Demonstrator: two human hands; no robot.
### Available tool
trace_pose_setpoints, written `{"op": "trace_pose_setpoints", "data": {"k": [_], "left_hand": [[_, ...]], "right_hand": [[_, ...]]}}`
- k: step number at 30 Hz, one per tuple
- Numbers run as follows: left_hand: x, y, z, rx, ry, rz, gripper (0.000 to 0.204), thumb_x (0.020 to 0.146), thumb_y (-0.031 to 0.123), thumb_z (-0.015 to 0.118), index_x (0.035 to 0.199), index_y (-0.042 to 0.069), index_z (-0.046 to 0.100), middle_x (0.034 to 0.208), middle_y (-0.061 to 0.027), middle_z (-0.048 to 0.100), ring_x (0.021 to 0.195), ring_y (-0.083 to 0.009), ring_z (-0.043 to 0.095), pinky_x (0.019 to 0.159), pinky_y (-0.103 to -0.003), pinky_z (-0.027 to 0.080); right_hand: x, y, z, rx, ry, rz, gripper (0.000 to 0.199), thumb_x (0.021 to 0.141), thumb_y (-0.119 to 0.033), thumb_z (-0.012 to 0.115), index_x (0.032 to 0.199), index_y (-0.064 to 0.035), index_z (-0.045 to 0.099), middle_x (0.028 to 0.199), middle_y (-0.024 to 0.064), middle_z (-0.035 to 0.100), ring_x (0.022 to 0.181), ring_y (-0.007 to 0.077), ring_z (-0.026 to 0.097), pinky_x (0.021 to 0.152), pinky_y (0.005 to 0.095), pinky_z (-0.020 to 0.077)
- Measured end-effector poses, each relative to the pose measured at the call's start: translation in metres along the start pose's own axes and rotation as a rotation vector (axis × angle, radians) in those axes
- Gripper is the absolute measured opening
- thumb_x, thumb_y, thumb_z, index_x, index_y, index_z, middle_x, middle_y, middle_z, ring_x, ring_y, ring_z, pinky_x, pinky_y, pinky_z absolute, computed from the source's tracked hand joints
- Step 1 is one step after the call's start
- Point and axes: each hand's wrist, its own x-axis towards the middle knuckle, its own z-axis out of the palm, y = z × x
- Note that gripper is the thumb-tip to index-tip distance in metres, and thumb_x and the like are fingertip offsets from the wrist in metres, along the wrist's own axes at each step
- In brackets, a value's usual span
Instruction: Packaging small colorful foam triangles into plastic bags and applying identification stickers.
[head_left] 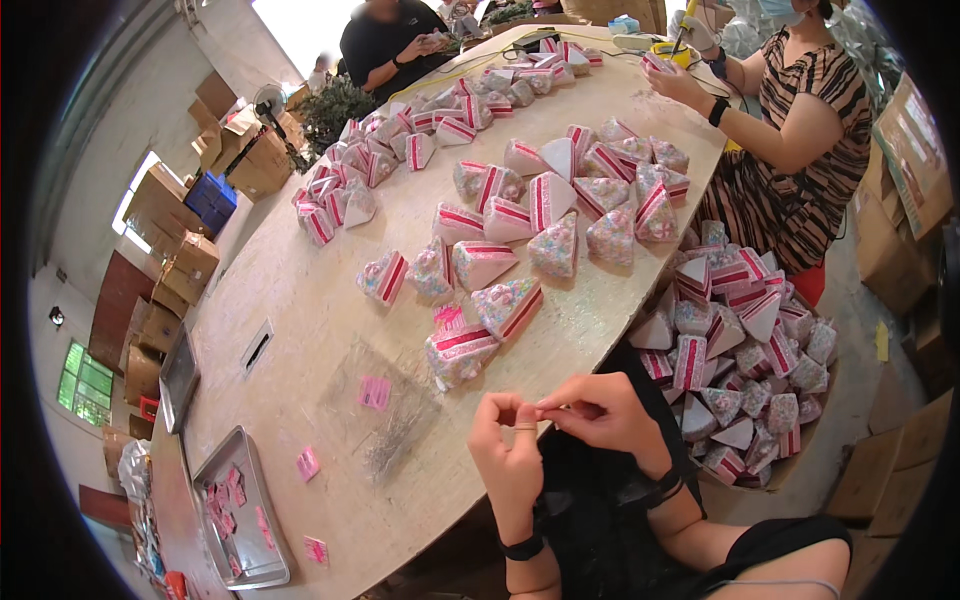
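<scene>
At the table's near edge, my left hand (508, 455) and my right hand (608, 418) meet with fingertips pinched together. Whatever is between them is too small or too hidden to make out. Just beyond them lies a toy cake slice (462, 355) with pink and white layers and speckled sides, a second slice (508, 305) beside it. A bright pink tag (448, 318) rests against these two. Left of my hands, a clear plastic bag (385, 420) lies flat, with a pink tag (375, 392) on it and thin strands at its near end.
A metal tray (282, 560) of pink tags stands at the left, with loose tags (308, 463) nearby. Cake slices (552, 200) cover the far table; a large box (790, 465) at the right is heaped with more. Across the table, a person (800, 130) holds a yellow-handled tool (683, 35).
</scene>
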Motion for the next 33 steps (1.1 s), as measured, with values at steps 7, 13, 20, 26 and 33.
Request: {"op": "trace_pose_setpoints", "data": {"k": [7,13,20,26,33], "left_hand": [[0.000,-0.007,-0.008,-0.031,0.067,-0.100,0.017,0.096,0.011,0.056,0.084,-0.001,0.053,0.076,-0.0041,0.060,0.071,-0.0107,0.055,0.067,-0.025,0.044],[0.012,0.003,-0.001,-0.002,-0.126,-0.171,0.021,0.097,0.017,0.058,0.089,-0.003,0.058,0.075,-0.0048,0.062,0.072,-0.0113,0.058,0.069,-0.026,0.047],[0.065,0.017,-0.010,0.864,-0.010,0.308,0.039,0.086,0.026,0.071,0.109,-0.002,0.056,0.107,-0.0140,0.061,0.100,-0.0296,0.058,0.089,-0.037,0.045],[0.094,-0.017,-0.008,1.205,-0.124,0.450,0.056,0.076,0.028,0.077,0.119,0.001,0.053,0.123,-0.0167,0.054,0.126,-0.0365,0.043,0.107,-0.045,0.033],[0.098,-0.019,-0.009,0.977,-0.151,0.544,0.048,0.071,0.016,0.077,0.106,0.001,0.048,0.113,-0.0168,0.053,0.117,-0.0385,0.047,0.102,-0.047,0.036]], "right_hand": [[0.007,0.008,0.026,-0.198,0.047,-0.239,0.016,0.081,-0.006,0.071,0.096,-0.0056,0.066,0.077,0.0088,0.063,0.064,0.0265,0.062,0.055,0.0355,0.0494],[0.003,0.020,0.015,-0.224,0.143,-0.269,0.015,0.079,-0.004,0.071,0.093,-0.0050,0.064,0.075,0.0096,0.062,0.063,0.0265,0.062,0.054,0.0349,0.0495],[-0.006,0.033,-0.001,-0.071,0.304,-0.110,0.019,0.072,0.005,0.070,0.087,-0.0043,0.065,0.070,0.0053,0.060,0.055,0.0141,0.056,0.050,0.0247,0.0427],[-0.008,0.038,-0.016,0.134,0.388,-0.022,0.014,0.072,0.008,0.064,0.082,-0.0017,0.064,0.073,0.0028,0.062,0.061,0.0072,0.054,0.056,0.0205,0.0406],[-0.003,0.031,-0.015,0.210,0.350,-0.033,0.014,0.074,0.010,0.060,0.084,0.0011,0.059,0.099,0.0168,0.068,0.075,0.0109,0.061,0.070,0.0241,0.0478]]}}
